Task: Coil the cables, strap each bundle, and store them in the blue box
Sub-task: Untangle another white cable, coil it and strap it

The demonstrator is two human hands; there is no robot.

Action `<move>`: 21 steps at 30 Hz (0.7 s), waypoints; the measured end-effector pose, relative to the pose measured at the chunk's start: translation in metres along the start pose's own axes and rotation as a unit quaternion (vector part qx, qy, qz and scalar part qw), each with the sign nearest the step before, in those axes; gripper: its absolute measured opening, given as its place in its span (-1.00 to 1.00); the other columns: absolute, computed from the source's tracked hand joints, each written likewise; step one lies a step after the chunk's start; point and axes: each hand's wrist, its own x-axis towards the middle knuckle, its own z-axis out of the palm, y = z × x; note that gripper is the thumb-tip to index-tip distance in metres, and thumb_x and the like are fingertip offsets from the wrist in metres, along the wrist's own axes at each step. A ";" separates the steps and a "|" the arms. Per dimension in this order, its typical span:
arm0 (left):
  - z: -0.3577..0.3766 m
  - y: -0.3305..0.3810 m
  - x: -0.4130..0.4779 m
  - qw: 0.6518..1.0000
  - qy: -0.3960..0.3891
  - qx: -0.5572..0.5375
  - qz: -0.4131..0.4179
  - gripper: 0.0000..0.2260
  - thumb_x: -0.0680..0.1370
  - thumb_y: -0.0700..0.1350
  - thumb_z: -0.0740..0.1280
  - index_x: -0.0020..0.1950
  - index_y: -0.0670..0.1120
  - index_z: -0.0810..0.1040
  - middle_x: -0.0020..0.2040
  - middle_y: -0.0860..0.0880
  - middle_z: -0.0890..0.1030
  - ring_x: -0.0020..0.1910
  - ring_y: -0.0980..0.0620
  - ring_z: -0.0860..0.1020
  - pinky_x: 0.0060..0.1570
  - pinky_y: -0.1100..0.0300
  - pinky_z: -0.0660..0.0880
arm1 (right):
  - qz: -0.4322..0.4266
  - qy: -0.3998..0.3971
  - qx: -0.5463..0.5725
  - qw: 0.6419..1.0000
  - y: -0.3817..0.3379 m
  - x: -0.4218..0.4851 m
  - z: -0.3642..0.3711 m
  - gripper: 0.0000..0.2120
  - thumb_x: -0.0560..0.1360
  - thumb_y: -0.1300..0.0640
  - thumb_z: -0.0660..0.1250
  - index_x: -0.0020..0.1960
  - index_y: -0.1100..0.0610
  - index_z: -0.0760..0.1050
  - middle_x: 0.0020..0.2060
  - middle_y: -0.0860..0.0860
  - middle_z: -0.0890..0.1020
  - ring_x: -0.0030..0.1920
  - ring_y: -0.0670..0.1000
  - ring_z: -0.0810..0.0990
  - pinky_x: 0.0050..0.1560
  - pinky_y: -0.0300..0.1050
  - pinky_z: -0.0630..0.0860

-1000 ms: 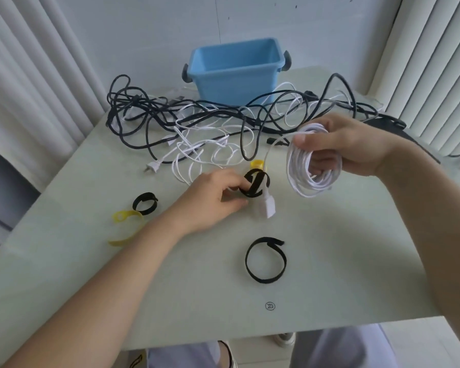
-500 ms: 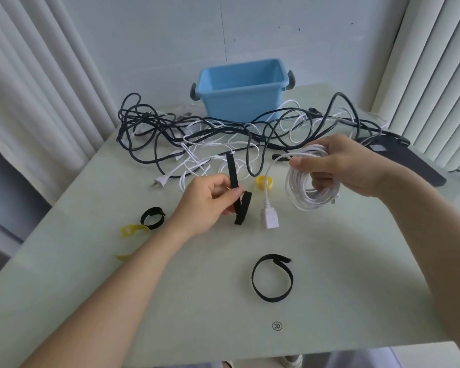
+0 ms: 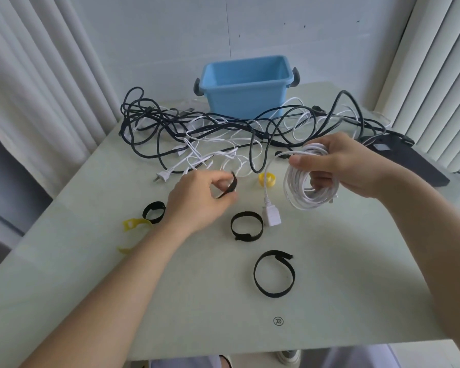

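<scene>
Sitting on the worktop [image 3: 329,301], far side: blue box [image 3: 246,87] | right hand [image 3: 337,163] fingers gripping white cable coil [image 3: 307,181] above the worktop | left hand [image 3: 197,200] fingers pinching a black strap [image 3: 230,185] beside it

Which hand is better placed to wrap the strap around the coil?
Left. The left hand already pinches the opened black strap beside the white cable coil, which the right hand grips.
</scene>
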 end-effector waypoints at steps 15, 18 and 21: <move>-0.022 0.009 -0.012 0.947 -0.288 -0.037 0.138 -0.73 0.44 -0.22 0.52 0.02 0.11 0.68 -0.13 0.14 0.65 0.06 0.11 0.55 0.11 0.22 0.45 | -0.002 -0.002 0.006 1.000 0.001 0.001 0.001 -0.73 0.34 -0.04 0.51 -0.37 0.07 0.51 -0.43 0.07 0.35 -0.44 0.05 0.29 -0.36 -0.05 0.30; -0.019 0.013 -0.014 0.959 -0.255 -0.040 0.118 -0.88 0.44 -0.09 0.56 -0.08 0.08 0.69 -0.25 0.08 0.65 -0.10 0.10 0.59 0.02 0.14 0.49 | -0.007 0.012 -0.004 1.000 0.002 0.002 0.002 -0.66 0.34 -0.07 0.51 -0.25 0.20 0.51 -0.39 0.14 0.36 -0.41 0.07 0.31 -0.34 -0.04 0.33; -0.017 0.016 -0.014 0.962 -0.243 -0.033 0.117 -0.92 0.44 -0.09 0.56 -0.13 0.04 0.69 -0.30 0.04 0.64 -0.20 0.07 0.59 -0.07 0.09 0.50 | -0.014 0.022 -0.008 1.000 0.004 0.003 0.004 -0.60 0.36 -0.09 0.49 -0.18 0.26 0.53 -0.41 0.15 0.39 -0.42 0.08 0.34 -0.31 0.00 0.37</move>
